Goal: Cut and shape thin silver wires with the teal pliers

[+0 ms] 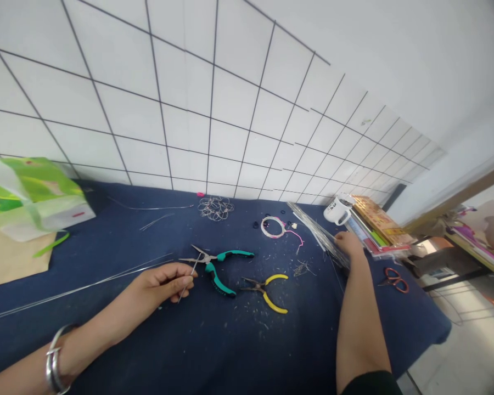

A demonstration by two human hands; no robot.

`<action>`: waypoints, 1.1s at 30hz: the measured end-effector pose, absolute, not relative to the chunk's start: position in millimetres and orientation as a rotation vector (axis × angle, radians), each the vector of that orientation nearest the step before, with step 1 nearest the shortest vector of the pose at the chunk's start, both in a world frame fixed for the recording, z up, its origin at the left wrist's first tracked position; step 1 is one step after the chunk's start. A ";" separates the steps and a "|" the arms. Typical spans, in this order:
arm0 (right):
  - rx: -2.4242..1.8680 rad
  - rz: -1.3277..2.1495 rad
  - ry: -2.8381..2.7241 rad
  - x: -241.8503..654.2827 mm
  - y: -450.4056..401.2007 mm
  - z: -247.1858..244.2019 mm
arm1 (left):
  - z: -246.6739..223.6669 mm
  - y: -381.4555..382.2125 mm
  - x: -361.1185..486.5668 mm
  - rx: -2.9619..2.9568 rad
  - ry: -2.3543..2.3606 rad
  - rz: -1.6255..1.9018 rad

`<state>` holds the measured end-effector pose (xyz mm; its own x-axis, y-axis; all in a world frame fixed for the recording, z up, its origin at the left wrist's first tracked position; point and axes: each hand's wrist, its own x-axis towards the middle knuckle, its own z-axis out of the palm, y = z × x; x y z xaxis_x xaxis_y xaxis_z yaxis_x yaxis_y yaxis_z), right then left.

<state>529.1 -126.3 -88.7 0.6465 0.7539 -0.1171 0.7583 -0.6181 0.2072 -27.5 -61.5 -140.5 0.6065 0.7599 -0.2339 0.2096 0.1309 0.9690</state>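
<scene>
Head view | wire bundle (318,229): silvery, straight, thin | right hand (346,242): finger closure unclear

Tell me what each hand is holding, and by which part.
The left hand pinches a thin metal stick around its middle. The right hand is at the wire bundle; whether it grips any cannot be told.

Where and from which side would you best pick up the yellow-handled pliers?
Take the yellow-handled pliers by both yellow handles, coming down from above and slightly from the right. They look to lie flat, handles spread toward the right, jaws pointing left toward the teal-handled pliers, so closing around both handles should give the surest hold.
</scene>
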 end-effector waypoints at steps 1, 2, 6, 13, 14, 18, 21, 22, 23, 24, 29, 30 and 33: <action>2.629 -0.015 1.234 528.3 -126.2 -86.6 | -140.2 -61.7 -27.6 1.421 0.883 0.488; 2.632 0.002 1.238 527.2 -126.2 -84.2 | -139.9 -61.9 -27.6 1.423 0.881 0.490; 2.663 0.121 1.215 521.5 -127.0 -74.8 | -136.4 -63.2 -27.3 1.427 0.887 0.497; 2.712 0.268 1.120 515.5 -129.1 -65.9 | -134.7 -63.6 -26.7 1.408 0.878 0.505; 2.714 0.264 1.122 515.2 -129.3 -65.0 | -135.3 -63.2 -26.7 1.407 0.880 0.504; 2.722 0.265 1.137 514.2 -130.5 -61.1 | -135.5 -62.4 -26.5 1.420 0.897 0.506; 2.733 0.304 1.129 513.5 -130.6 -57.4 | -133.9 -62.9 -26.5 1.424 0.897 0.509; 2.738 0.323 1.119 513.3 -130.2 -56.2 | -133.5 -63.2 -26.4 1.424 0.896 0.511; 2.743 0.344 1.106 513.1 -129.7 -55.0 | -133.1 -63.4 -26.4 1.425 0.896 0.514; 2.748 0.367 1.091 512.9 -129.2 -54.1 | -132.8 -63.6 -26.3 1.428 0.899 0.516; 2.773 0.418 1.023 512.3 -128.5 -52.4 | -131.5 -64.0 -26.0 1.444 0.912 0.526; 2.778 0.399 1.021 512.3 -129.0 -52.4 | -131.4 -63.9 -26.1 1.443 0.906 0.525; 2.787 0.326 1.052 512.8 -131.0 -51.7 | -131.5 -63.7 -26.7 1.432 0.883 0.525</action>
